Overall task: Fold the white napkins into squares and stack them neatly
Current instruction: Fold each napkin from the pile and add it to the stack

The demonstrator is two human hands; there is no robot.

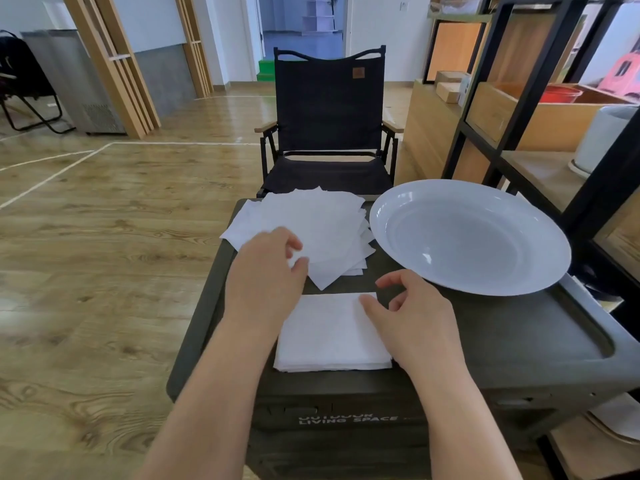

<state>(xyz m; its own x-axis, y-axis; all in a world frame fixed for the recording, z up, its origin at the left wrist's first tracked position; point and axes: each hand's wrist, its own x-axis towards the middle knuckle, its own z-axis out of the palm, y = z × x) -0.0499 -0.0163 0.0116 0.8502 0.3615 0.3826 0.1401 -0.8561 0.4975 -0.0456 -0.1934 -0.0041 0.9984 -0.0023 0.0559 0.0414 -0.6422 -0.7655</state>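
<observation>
A loose pile of unfolded white napkins lies at the far end of the dark box lid. Closer to me sits a neat stack of folded square napkins. My left hand is over the near edge of the loose pile, thumb and fingers pinching the top sheet. My right hand hovers over the folded stack's right side, fingers loosely curled and holding nothing, its thumb tip at the stack's top edge.
A large white plate sits on the lid to the right of the pile. A black folding chair stands just beyond the box. A black metal shelf with wooden boards rises on the right. Wooden floor lies to the left.
</observation>
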